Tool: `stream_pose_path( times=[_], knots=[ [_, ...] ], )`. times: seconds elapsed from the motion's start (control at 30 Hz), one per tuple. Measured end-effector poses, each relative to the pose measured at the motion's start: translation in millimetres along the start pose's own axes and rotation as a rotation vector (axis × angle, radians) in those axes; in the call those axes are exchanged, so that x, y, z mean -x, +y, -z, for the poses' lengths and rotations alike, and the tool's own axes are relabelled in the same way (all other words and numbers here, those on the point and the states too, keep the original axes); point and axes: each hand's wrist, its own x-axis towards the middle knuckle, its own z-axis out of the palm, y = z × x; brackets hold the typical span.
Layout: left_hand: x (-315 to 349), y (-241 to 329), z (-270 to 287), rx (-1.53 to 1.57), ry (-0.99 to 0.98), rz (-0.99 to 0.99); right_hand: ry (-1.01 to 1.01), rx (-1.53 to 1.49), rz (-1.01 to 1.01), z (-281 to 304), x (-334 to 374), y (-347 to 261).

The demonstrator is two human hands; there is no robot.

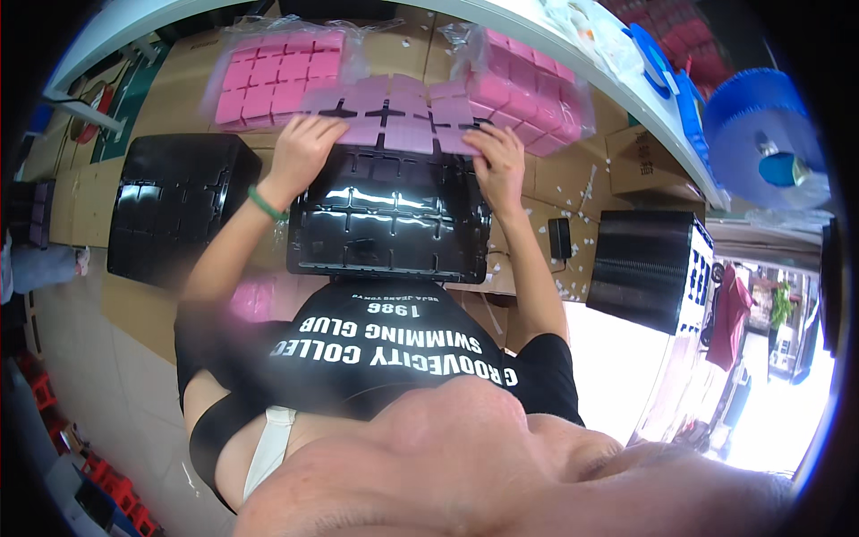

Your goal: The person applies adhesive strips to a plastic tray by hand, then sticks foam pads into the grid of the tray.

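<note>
both arms raised forward, hands level and apart, backs up. left hand [310,148]: fingers together, bent, tips pointing right; thumb hidden. left wrist [270,199] in line with left forearm [231,248], which slants up and inward. right hand [501,164]: fingers bent, tips pointing left, thumb below them. right forearm [530,273] steeper, leaning slightly inward. both hands in a pinching pose; forearms bare.

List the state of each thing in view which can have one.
Purple sheet: spread out, slotted
Left hand: fingers gripping the sheet
Right hand: fingers gripping the sheet
Middle black tray: partly covered
Left pink stack: partly wrapped
Right pink stack: partly wrapped
Left black tray: uncovered
Right black trays: stacked
White scraps: scattered
</note>
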Motion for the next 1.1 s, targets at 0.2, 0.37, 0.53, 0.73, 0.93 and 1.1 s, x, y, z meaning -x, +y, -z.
stream_pose_path(
  times=[0.2, 0.37, 0.53, 0.73, 0.93, 1.1],
  knots=[
    [50, 63, 25, 0.083, -0.006, 0.087, -0.092, -0.018, -0.155, 19, 92, -35],
    [75, 94, 39, 0.116, 0.035, 0.122, -0.086, -0.042, -0.269, 31, 131, -58],
    [91, 115, 42, 0.157, 0.062, 0.173, -0.06, -0.056, -0.313, 37, 150, -62],
    [110, 112, 38, 0.083, 0.025, 0.19, -0.055, -0.058, -0.359, 43, 160, -56],
    [109, 131, 48, 0.133, 0.064, 0.184, -0.066, -0.065, -0.353, 39, 164, -49],
    [114, 136, 52, 0.13, 0.063, 0.195, -0.08, -0.074, -0.37, 43, 167, -50]
  ],
)
